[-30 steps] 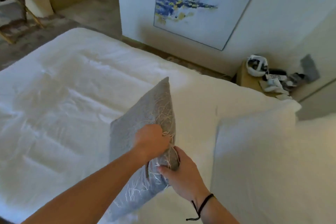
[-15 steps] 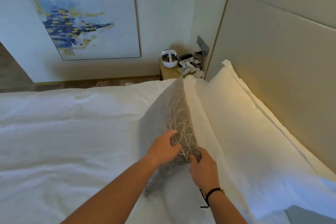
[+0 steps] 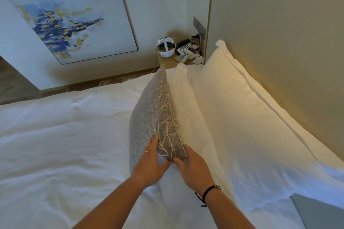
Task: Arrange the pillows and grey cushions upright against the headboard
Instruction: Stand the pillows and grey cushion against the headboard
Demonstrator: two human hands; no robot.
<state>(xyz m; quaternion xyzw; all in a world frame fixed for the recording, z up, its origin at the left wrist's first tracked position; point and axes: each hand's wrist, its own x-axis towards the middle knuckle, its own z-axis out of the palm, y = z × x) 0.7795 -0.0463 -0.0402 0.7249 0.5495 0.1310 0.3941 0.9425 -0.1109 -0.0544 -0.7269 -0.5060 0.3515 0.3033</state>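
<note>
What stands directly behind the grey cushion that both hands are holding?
Behind the grey cushion stand white pillows, upright against the beige headboard. Their lower front is covered by the cushion, the left hand and the right hand.

Grey cushion (image 3: pixel 156 115) upright — against pillows (image 3: pixel 223 117)
</note>
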